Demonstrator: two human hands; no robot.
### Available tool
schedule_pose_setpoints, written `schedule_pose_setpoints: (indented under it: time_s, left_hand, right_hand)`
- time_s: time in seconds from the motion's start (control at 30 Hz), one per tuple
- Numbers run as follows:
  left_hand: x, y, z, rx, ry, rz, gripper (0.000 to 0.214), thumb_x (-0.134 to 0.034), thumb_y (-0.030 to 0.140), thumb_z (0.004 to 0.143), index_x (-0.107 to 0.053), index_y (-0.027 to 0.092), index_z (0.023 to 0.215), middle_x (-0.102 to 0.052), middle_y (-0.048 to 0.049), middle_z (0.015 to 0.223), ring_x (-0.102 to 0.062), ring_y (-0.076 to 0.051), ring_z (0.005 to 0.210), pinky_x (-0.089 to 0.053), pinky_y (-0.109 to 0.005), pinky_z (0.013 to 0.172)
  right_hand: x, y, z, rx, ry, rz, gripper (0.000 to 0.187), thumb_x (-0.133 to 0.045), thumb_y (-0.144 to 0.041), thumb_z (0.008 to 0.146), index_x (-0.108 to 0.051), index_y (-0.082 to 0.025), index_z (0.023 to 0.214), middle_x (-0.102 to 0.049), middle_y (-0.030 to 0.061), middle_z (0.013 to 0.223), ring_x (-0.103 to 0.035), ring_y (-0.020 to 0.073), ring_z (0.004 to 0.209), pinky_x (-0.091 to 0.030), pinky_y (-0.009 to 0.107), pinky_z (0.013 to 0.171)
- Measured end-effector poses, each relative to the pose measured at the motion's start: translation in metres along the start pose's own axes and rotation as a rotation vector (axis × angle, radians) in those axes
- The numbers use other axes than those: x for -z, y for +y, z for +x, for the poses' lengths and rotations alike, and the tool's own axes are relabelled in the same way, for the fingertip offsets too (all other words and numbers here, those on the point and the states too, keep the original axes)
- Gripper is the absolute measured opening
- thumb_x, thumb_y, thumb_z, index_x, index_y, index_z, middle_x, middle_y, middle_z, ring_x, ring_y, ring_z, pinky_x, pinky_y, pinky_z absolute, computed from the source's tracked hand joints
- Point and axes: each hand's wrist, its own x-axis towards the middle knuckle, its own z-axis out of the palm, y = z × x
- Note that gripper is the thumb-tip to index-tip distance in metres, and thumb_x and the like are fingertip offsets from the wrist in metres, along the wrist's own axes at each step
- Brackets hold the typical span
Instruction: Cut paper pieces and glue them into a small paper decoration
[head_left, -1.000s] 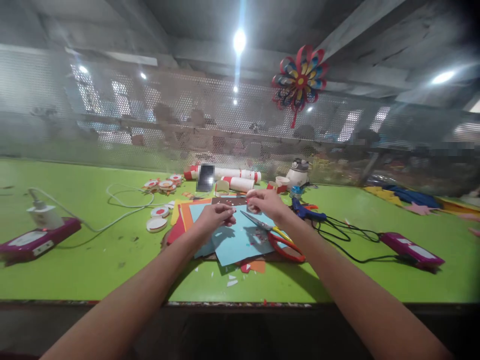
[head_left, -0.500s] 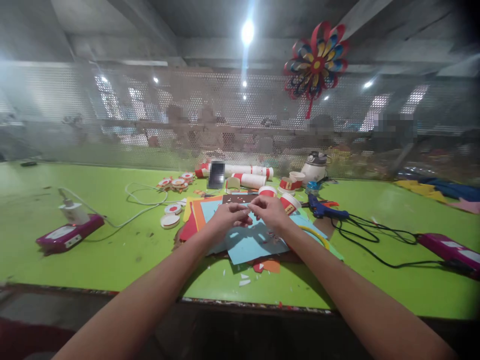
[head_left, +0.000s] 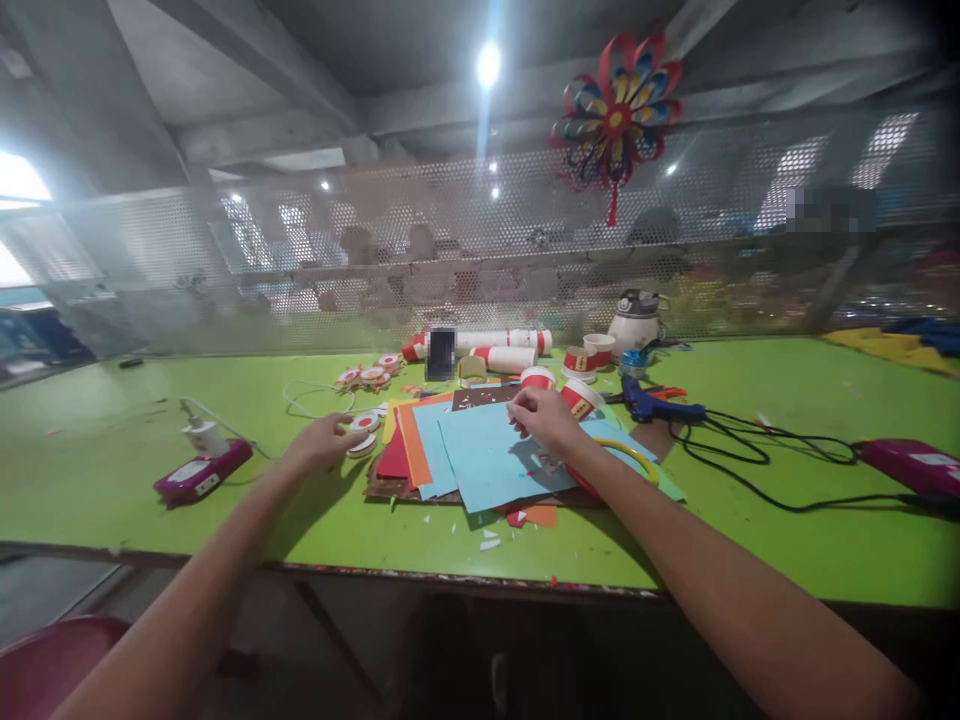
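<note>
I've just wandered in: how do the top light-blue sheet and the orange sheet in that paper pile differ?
The top light-blue sheet shows most of its face, while the orange sheet shows mainly a narrow strip. The blue one has the right hand over it; the orange one has neither hand over it. Both lie roughly flat.
</note>
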Motion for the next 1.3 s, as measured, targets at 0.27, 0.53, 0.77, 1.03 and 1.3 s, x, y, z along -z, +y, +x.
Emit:
schedule_pose_setpoints:
  time_s: [0.27,0.53,0.77,1.03,1.3]
  left_hand:
    - [-0.020,-0.007,-0.004,-0.083,0.018,0.157,0.050,-0.063,0.049,0.059,-0.063,0.012,0.094,-0.064,-0.0228,0.098,-0.059,-0.039,0.085,-0.041,-0.043,0.068]
    - [-0.022,0.067,-0.034,-0.262,-0.174,-0.170,0.069,-0.058,0.049,0.068,-0.043,0.015,0.127,-0.058,-0.0154,0.113,-0.062,-0.025,0.084,-0.049,-0.036,0.069]
    - [-0.104,0.143,-0.027,-0.672,-0.315,-0.119,0.057,-0.060,0.034,0.069,-0.048,0.018,0.122,-0.059,-0.0108,0.113,-0.057,-0.024,0.095,-0.046,-0.036,0.079]
    - [-0.143,0.131,-0.028,-0.628,-0.242,-0.192,0.067,-0.059,0.041,0.070,-0.038,0.015,0.128,-0.058,-0.0122,0.110,-0.059,-0.022,0.083,-0.047,-0.037,0.073]
    - [-0.143,0.130,-0.030,-0.748,-0.176,-0.239,0.064,-0.063,0.033,0.070,-0.039,0.017,0.127,-0.056,-0.0128,0.112,-0.055,-0.025,0.098,-0.047,-0.040,0.078]
  right_hand:
    - [0.004,0.001,-0.003,0.010,0.002,-0.016,0.025,-0.051,-0.028,0.088,-0.055,-0.014,0.109,-0.059,0.0061,0.105,-0.061,0.0170,0.086,-0.051,0.036,0.073]
    - [0.022,0.003,0.006,-0.045,0.047,0.076,0.026,-0.051,-0.028,0.088,-0.054,-0.015,0.111,-0.058,0.0068,0.110,-0.060,0.0183,0.090,-0.050,0.038,0.075]
    - [0.038,0.001,0.006,-0.027,-0.043,0.097,0.021,-0.051,-0.028,0.089,-0.057,-0.013,0.102,-0.062,0.0035,0.092,-0.061,0.0125,0.072,-0.052,0.029,0.062]
    - [0.028,-0.001,-0.001,0.079,-0.166,0.006,0.016,-0.057,-0.020,0.077,-0.061,-0.013,0.063,-0.056,-0.0040,0.045,-0.042,0.0055,0.035,-0.031,0.018,0.036]
    - [0.030,-0.001,0.002,0.131,-0.027,-0.156,0.034,-0.054,-0.027,0.077,-0.058,-0.013,0.047,-0.048,-0.0035,0.040,-0.038,0.0062,0.039,-0.026,0.020,0.041]
